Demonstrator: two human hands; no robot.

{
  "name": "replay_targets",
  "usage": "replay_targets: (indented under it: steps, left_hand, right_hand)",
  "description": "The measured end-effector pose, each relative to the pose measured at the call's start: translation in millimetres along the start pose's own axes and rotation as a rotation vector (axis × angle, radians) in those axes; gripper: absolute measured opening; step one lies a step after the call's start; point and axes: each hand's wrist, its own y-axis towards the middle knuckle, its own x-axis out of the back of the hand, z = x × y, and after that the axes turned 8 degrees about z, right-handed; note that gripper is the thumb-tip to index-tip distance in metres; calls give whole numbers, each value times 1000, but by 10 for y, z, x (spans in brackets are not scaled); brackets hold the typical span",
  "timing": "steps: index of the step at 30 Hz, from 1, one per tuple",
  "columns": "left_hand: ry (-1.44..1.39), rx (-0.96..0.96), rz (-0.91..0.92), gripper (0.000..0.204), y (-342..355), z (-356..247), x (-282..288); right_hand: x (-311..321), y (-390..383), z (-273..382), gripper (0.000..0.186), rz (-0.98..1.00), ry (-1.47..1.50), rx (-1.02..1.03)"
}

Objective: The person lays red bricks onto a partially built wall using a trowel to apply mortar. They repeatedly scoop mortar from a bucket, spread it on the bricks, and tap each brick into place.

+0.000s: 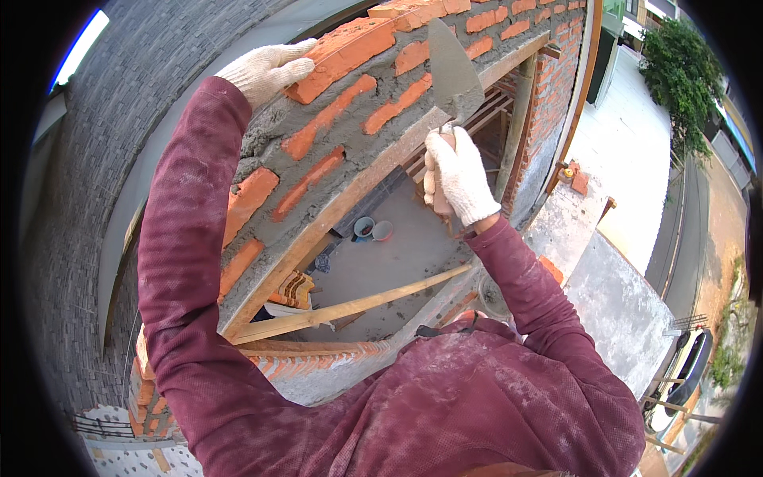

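My left hand point(270, 73), in a white knitted glove, grips the left end of an orange brick point(346, 57) on the top course of a brick wall. The fingers reach over the brick's end with the thumb lower down; their undersides are hidden. In my right hand point(459, 175), also gloved, the handle of a trowel point(455, 75) is wrapped by closed fingers. Its pointed grey blade is directed up and away, in front of the wall face. Wet grey mortar point(266, 131) lies along the wall, left of the brick and in the joints.
Beneath the bricks runs a wooden beam point(373, 163) above an opening. Far below, two buckets point(373, 230) stand on a grey floor, near a diagonal timber point(358, 306). A grey tiled wall point(167, 71) rises at left. A tree point(679, 71) and road lie at right.
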Motion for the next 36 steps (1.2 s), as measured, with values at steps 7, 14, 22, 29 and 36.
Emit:
replay_targets:
  steps: [7,14,22,29,36]
  left_hand:
    - [9,197,58,77,269,-79,-78]
    - [-35,268,44,84,229,35,-54]
    - [-35,159,29,93,236,35,-68]
    - [-109,171,19,99,359,390,-89]
    - [-262,36,68,101,476,622,-66]
  right_hand:
    - [-641,513,-569,35,-141,32,100]
    - [-1344,270,-597,37,-172,66,-6]
    - [-1629,182,-1147,42,-245,-271,170]
    - [-2090,-239,-995,44,21,105,4]
    - [-1925,-799,-224,31,364,1020,-244]
